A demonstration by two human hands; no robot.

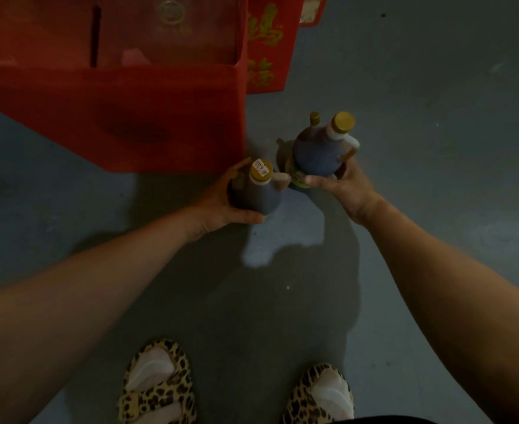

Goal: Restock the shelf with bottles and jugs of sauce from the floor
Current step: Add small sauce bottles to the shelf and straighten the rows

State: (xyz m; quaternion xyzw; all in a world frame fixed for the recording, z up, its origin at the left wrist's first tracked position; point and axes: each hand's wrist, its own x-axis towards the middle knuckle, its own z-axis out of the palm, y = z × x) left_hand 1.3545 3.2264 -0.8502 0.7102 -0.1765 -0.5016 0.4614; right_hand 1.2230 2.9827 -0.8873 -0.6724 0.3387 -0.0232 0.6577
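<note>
Down at the near edge of the floor (435,148): two feet in leopard-print sandals (160,390), planted and well apart. Farther out, both bare arms stretched toward the jugs.

Left hand (218,206) wrapped round the body of a dark jug of sauce (256,195), thumb on the near side, fingers (237,171) curled round the far side; gold cap with a white price sticker on top. Whether raised or only tilted off the floor, cannot tell.

Right hand (344,186) clamped low on a second jug (316,157), thumb across its yellow label, the other fingers hidden behind it; gold cap, pale neck and handle pointing up and away. Just behind, a third gold-capped bottle (314,119), mostly hidden, standing on the floor.

Beyond and to the left, a big red carton (160,117), open-topped, just beside the left jug. Farther back, a second red box with gold characters (267,47). No shelf in view.

Risks, as a judgement: both grips sit on smooth rounded bodies rather than the handles, so a full, heavy jug could slip on the lift. Two jugs near touching, likely to knock together. Hidden bottle close enough to be tipped by the right jug swinging up. Dim light, poor footing cues.
</note>
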